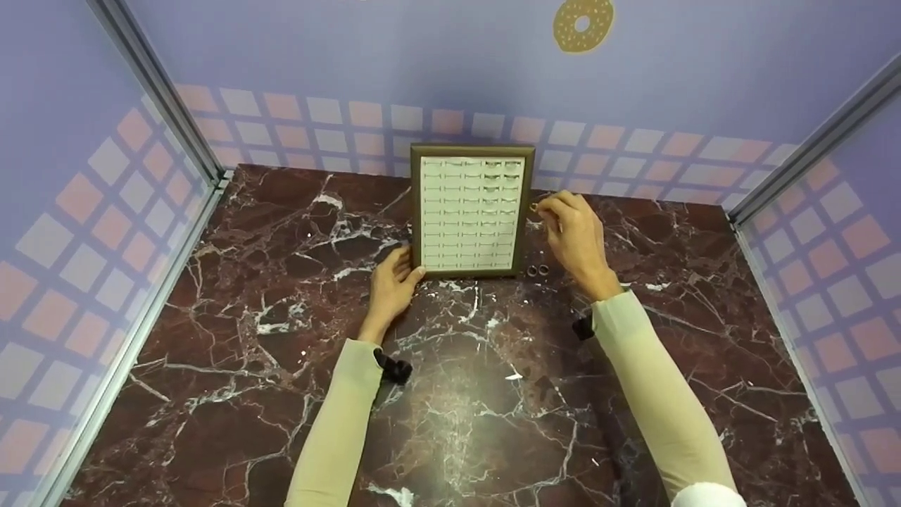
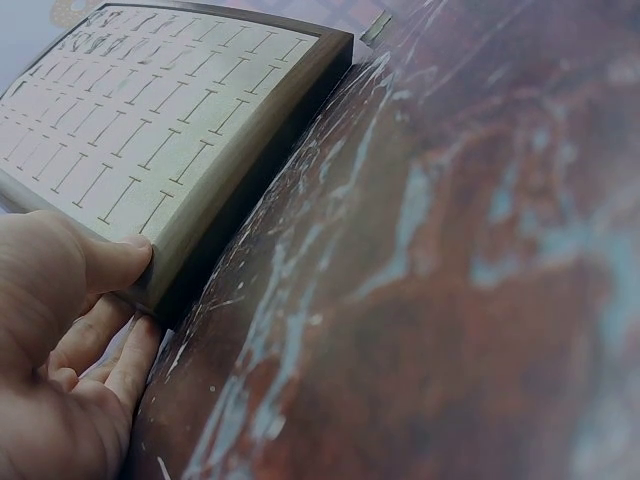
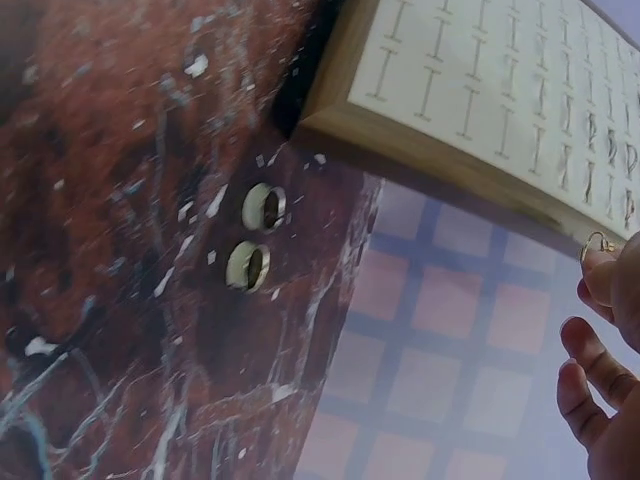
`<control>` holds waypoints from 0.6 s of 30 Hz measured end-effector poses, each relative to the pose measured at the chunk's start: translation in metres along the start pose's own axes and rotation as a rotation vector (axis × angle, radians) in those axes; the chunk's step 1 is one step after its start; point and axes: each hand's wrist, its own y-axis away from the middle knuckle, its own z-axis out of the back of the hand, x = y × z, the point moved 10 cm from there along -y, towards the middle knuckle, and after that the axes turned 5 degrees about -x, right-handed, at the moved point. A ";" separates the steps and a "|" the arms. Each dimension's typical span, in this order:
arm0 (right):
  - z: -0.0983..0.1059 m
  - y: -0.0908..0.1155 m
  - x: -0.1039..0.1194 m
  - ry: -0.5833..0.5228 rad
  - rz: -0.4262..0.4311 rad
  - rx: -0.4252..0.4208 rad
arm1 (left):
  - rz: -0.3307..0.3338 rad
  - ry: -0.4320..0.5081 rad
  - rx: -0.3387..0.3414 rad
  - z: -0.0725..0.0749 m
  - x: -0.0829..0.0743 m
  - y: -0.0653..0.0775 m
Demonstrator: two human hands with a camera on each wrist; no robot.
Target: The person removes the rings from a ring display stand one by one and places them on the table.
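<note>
A framed ring display board (image 1: 473, 151) with a white slotted face leans upright near the back wall. Several rings (image 1: 491, 177) sit in slots toward its upper right. My left hand (image 1: 392, 285) grips the board's lower left corner, the thumb on the front edge and the fingers under and behind it, as the left wrist view shows. Beside the board's right edge, my right hand (image 1: 574, 236) pinches a thin gold-coloured ring (image 3: 596, 243) between thumb and fingertips. Two more rings (image 3: 265, 207) stand on the tabletop, just off the board's lower right corner.
The dark red marbled tabletop (image 1: 450, 394) carries small white specks and flakes. Lilac panels with pink and white squares stand behind (image 1: 338, 56) and on both sides, joined by metal rails (image 1: 158, 91). Black wrist straps (image 1: 394, 367) sit at the cuffs of both sleeves.
</note>
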 end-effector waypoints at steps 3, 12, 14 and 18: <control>0.001 0.006 -0.006 0.009 0.003 0.013 | -0.008 -0.004 0.004 0.000 -0.001 -0.001; 0.002 0.025 -0.028 0.022 -0.012 0.097 | -0.012 -0.008 -0.004 0.000 -0.002 -0.001; 0.001 0.030 -0.032 0.023 -0.019 0.113 | -0.011 -0.007 -0.005 0.000 -0.002 0.000; -0.001 0.039 -0.040 0.022 -0.018 0.137 | -0.016 -0.007 -0.009 0.001 -0.003 0.001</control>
